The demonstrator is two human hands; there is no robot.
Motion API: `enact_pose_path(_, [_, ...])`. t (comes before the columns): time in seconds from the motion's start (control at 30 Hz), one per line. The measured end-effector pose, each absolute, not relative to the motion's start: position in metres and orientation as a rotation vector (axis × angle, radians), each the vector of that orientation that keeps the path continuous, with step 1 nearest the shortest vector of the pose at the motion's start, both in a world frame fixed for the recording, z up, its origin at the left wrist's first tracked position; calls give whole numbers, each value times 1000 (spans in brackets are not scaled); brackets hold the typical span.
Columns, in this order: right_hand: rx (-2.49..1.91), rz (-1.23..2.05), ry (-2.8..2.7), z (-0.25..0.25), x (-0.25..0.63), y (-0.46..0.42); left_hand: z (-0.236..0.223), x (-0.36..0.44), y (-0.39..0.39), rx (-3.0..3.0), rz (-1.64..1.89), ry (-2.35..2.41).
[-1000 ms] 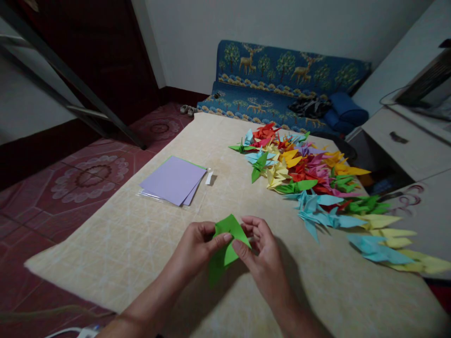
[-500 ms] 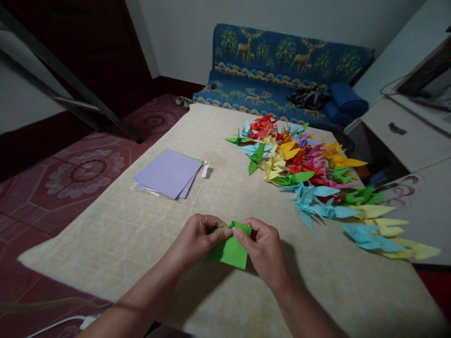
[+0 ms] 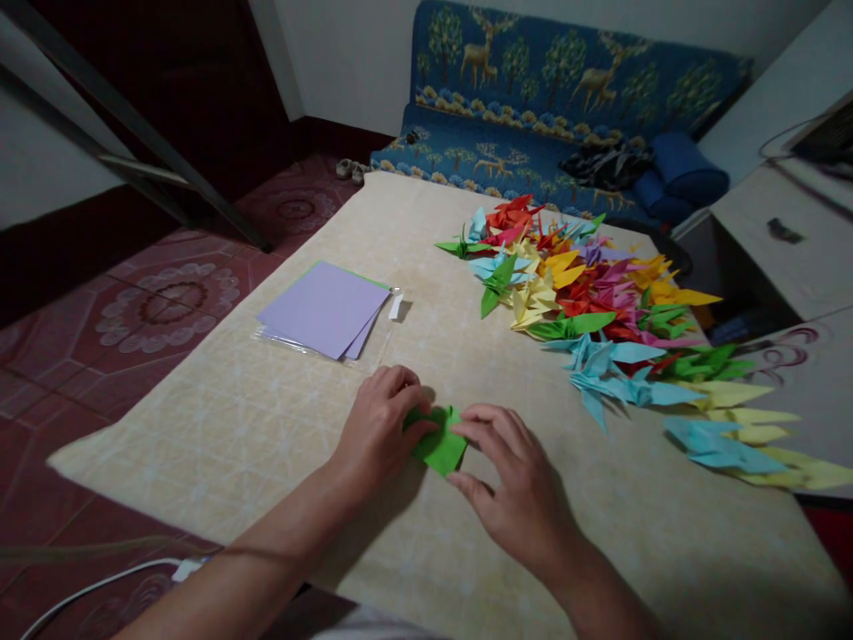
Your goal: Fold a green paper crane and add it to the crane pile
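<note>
A folded green paper (image 3: 441, 444) lies flat on the beige table (image 3: 267, 418) in front of me. My left hand (image 3: 377, 427) presses on its left part with curled fingers. My right hand (image 3: 516, 484) rests at its right edge, fingers spread and touching the paper. A long heap of folded paper cranes (image 3: 586, 320) in several colours runs along the table's right side. A stack of lilac paper squares (image 3: 323, 309) in a clear wrapper lies to the left, beyond my hands.
A blue sofa (image 3: 533, 116) with a deer pattern stands behind the table. White cabinets (image 3: 779, 240) are at the right. The floor (image 3: 153, 311) at the left has red patterned tiles. A white cable (image 3: 99, 582) runs near the table's front left corner.
Both hands have brought the green paper down from the air onto the table and now press it flat. The paper looks smaller and more folded than before.
</note>
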State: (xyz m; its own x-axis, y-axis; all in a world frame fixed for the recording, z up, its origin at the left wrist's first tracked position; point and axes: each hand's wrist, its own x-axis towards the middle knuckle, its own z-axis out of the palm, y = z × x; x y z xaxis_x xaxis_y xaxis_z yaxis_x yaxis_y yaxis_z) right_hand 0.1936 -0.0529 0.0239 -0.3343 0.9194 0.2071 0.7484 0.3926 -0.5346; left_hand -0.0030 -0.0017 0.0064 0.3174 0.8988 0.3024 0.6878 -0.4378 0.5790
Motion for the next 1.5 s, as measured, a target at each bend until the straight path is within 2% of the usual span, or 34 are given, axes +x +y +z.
enact_pose_path(0.2, [-1249, 506, -2273, 9, 194, -60, -3, -22, -17, 2194, 900, 1101])
enact_pose_path(0.6, [-1326, 593, -2193, 9, 190, -59, -1, -26, -48, 2271, 984, 1205])
enact_pose_path(0.8, [-1250, 454, -2183, 8, 189, -58, 0, -25, -45, 2353, 992, 1123])
enact_pose_path(0.9, [-1212, 561, -2211, 9, 189, -55, 1, -25, -45, 2322, 986, 1117])
enact_pose_path(1.2, [-1454, 736, -2052, 12, 183, -49, 1, -23, -42, 2162, 1022, 1199])
enact_pose_path(1.5, [-1561, 681, -2011, 7, 180, -44, 5, -18, -39, 2166, 989, 1287])
